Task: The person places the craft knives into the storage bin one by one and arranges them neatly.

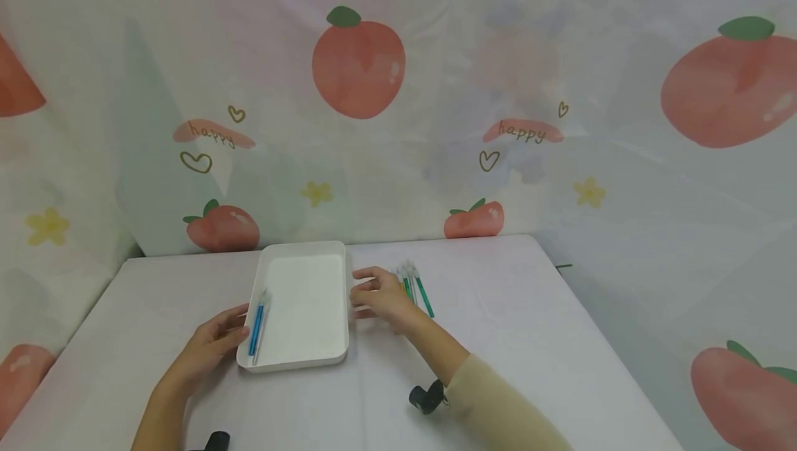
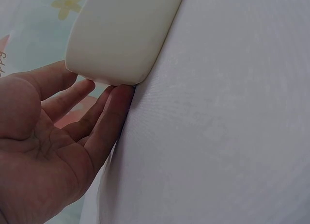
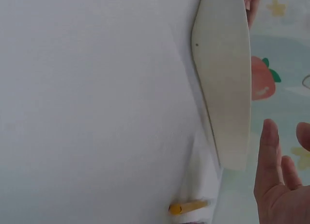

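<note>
A white tray [image 1: 305,299] lies on the table with a blue pen [image 1: 256,330] and a clear-barrelled pen [image 1: 261,333] along its left side. My left hand [image 1: 208,340] rests against the tray's left side, fingertips right at the wall; the left wrist view shows its fingers [image 2: 114,110] extended to the tray's lower edge. Just beyond the tray's right side is my right hand [image 1: 382,299], fingers loosely bent and nothing between them. Partly hidden behind it lie several pens, among them a green pen [image 1: 425,297]; a yellow pen [image 3: 189,207] shows in the right wrist view.
White cloth covers the table [image 1: 510,340]. A fruit-patterned curtain [image 1: 398,160] closes off the back and both sides. Black wrist cameras, one of them [image 1: 426,398] by the right sleeve, stick out near the forearms.
</note>
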### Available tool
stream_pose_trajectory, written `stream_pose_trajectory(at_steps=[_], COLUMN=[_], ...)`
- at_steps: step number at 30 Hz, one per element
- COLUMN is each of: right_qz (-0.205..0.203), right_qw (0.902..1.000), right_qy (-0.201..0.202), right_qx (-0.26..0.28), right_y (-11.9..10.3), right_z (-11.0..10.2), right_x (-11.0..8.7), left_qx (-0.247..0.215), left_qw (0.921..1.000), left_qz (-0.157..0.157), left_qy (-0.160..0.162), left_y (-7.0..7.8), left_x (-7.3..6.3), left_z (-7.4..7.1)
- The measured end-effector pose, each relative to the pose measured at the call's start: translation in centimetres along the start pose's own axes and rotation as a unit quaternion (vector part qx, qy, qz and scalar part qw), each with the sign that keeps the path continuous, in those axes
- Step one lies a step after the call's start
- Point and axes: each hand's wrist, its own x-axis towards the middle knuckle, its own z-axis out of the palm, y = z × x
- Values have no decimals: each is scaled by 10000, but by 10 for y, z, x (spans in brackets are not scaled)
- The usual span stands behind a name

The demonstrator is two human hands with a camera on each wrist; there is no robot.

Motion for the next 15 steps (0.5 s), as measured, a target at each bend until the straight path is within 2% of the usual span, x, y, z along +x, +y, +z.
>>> stream_pose_trajectory(at_steps=[8, 15], right_qz=[22, 80], right_qw=[9994, 9943], right_qy=[105, 164], right_qx=[-332, -1047], right_y=[9, 20], right_z=[-22, -39], right_x=[-2, -2], left_qx=[37, -45], left_qw=[10000, 10000], left_qz=[33, 71], left_qy=[31, 12], left_y=[0, 1], left_x=[-1, -1], left_z=[-1, -1])
